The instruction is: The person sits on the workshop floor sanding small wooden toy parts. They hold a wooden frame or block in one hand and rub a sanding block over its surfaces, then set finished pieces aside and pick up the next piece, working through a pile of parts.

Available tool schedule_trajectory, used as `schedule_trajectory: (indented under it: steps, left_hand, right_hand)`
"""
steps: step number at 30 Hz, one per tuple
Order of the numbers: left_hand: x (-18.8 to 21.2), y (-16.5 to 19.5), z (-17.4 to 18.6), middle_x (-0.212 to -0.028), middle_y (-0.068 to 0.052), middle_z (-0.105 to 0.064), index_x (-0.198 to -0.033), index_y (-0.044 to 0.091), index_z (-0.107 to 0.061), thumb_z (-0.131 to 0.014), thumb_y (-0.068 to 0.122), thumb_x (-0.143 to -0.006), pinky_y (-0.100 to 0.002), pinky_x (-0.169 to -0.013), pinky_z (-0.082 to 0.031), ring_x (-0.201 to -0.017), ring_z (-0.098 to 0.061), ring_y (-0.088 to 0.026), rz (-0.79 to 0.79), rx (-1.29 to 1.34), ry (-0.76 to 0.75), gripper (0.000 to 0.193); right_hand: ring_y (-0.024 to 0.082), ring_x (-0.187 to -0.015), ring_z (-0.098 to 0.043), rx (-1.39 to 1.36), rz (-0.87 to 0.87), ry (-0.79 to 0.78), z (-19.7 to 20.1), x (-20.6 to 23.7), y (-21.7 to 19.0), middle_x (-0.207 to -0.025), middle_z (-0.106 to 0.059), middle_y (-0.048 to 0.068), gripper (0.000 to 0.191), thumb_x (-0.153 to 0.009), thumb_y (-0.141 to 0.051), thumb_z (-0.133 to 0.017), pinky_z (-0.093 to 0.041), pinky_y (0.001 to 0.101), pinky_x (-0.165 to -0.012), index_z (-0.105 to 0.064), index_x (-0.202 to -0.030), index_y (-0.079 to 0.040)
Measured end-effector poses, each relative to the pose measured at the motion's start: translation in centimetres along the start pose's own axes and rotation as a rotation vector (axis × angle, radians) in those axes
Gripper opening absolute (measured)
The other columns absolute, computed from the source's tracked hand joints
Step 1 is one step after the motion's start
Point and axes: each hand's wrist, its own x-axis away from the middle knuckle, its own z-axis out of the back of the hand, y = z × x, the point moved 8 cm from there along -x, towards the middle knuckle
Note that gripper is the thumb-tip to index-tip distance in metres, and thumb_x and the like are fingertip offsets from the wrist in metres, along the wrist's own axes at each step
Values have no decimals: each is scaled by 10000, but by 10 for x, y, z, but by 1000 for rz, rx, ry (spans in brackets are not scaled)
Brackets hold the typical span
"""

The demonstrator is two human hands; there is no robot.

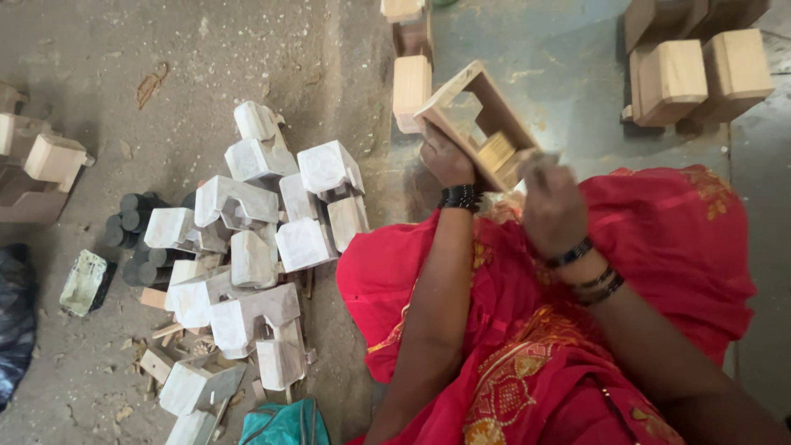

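My left hand [445,158] grips the lower left edge of a hollow wooden toy body [476,122], held tilted above my lap with its open underside facing me. My right hand [550,206] is blurred; it presses a small piece of sandpaper or wood [498,152] against the inside of that frame. Both wrists wear dark bangles. A red patterned garment [659,247] covers my lap beneath the hands.
A pile of white-primed wooden toy bodies [247,239] lies on the dirt floor to the left, beside black cylindrical wheels [132,214]. Bare wooden blocks [700,78] stand at top right, more [33,169] at far left. A teal bag [284,424] lies below.
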Motion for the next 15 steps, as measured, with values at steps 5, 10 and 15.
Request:
schedule_trajectory:
  steps: [5, 10, 15]
  left_hand:
    - [-1, 2, 1, -972, -159, -731, -1124, -132, -663, -411, 472, -1118, -343, -733, -576, -819, -687, -206, -41, 71, 0, 654]
    - [1, -3, -4, -977, -154, -723, -1141, -129, -664, -413, 460, -1114, -344, -716, -565, -807, -680, -215, 20, 168, -46, 641]
    - [0, -5, 4, -1017, -162, -733, -1154, -131, -666, -415, 454, -1121, -333, -763, -572, -857, -685, -214, 15, 72, 26, 638]
  right_hand:
    - [247, -903, -585, -29, 92, 76, 0, -4, 1, -1103, -614, 113, 258, -1012, 11, -646, -532, 331, -706, -680, -1268, 4]
    - [245, -920, -588, -136, 102, 73, -3, -2, 7, -1113, -639, 105, 189, -1026, -6, -595, -535, 350, -742, -636, -1210, -14]
    - [225, -975, -602, 15, 69, 214, 1, 9, 16, -1110, -619, 109, 233, -1130, -67, -608, -558, 320, -751, -608, -1362, -44]
